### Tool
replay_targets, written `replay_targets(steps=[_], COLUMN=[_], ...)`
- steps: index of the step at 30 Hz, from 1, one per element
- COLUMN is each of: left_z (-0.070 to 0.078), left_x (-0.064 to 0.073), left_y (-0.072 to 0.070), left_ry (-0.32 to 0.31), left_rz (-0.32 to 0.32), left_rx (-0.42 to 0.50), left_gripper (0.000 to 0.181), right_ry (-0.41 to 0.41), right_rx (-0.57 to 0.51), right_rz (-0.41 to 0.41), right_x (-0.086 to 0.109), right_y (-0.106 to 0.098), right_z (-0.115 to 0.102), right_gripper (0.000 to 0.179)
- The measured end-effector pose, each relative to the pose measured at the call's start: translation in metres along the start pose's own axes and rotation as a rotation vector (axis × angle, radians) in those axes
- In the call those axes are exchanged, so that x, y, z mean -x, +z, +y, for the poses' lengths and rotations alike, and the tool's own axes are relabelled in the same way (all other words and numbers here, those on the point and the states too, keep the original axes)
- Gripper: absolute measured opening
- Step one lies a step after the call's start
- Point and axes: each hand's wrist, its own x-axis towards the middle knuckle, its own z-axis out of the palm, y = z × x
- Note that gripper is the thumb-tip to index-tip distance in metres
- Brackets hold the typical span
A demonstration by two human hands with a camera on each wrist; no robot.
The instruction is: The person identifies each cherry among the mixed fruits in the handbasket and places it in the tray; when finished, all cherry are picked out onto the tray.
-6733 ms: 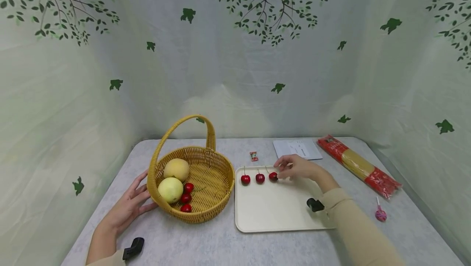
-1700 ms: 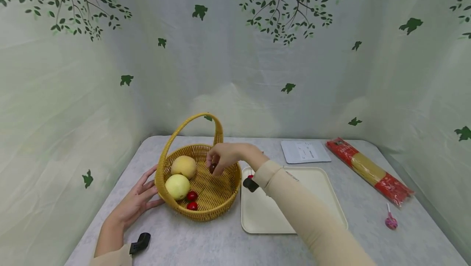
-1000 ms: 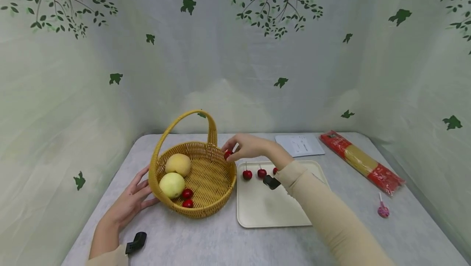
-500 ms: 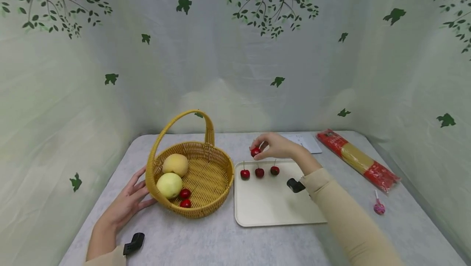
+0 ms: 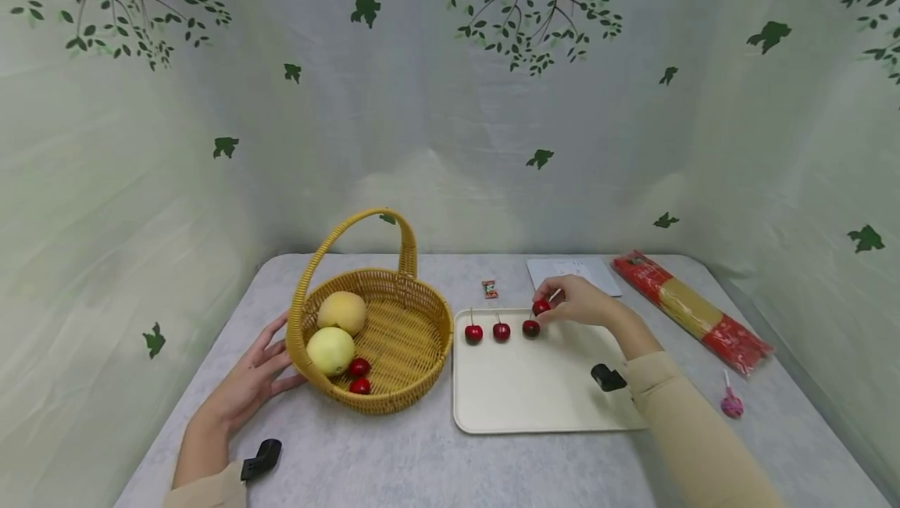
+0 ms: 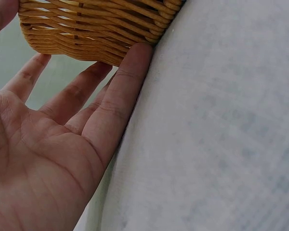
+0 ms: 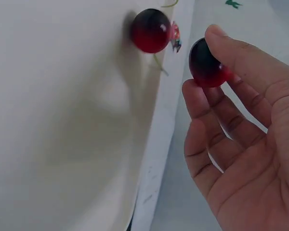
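Note:
My right hand [image 5: 578, 305] pinches a dark red cherry [image 7: 206, 63] between thumb and fingers, over the far edge of the cream tray [image 5: 548, 391]. Three cherries with stems lie in a row along that side of the tray; the rightmost cherry [image 5: 530, 328] is just below the held one. At the left stands a yellow wicker basket [image 5: 415, 391] with a tall handle. Inside are a peach-coloured fruit [image 5: 341, 313], a pale yellow-green round fruit [image 5: 330, 351] and two cherries [image 5: 359, 377]. My left hand [image 5: 242, 383] rests its extended fingertips against the basket's outer left side.
Behind the tray lie a small wrapped candy [image 5: 489, 289] and a white printed sheet [image 5: 576, 272], partly hidden by the right hand. A long red-and-yellow packet [image 5: 692, 311] lies at the back right, with a pink lollipop [image 5: 731, 405] nearer the front.
The right hand has taken one of three cherries from the basket and carried it right, over the tray's far edge. The left hand has stayed at the basket.

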Motion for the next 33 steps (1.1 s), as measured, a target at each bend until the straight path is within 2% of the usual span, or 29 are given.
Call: replay_targets(steps=[7,10,19,33], left_z=[0.001,0.002,0.000,-0.001], left_x=[-0.001,-0.001,0.000,0.000], left_y=[-0.001,-0.001,0.001,0.002], left_ry=[-0.003,-0.002,-0.012,-0.013], left_rz=[0.007,0.006,0.003,0.006], left_rx=[-0.005,-0.005,0.003,0.001], left_gripper=[0.070,0.070,0.070,0.072], right_ry=[0.108,0.120,0.111,0.042], right_rx=[-0.005,0.014,0.033,-0.019], right_rz=[0.011,0.017,0.019,-0.003], right_x=[0.010,0.013,0.018,0.015], right_y=[0.002,0.004,0.013,0.017], right_z=[0.017,0.024,0.038,0.042], right_gripper=[0.029,0.029,0.029,0.032])
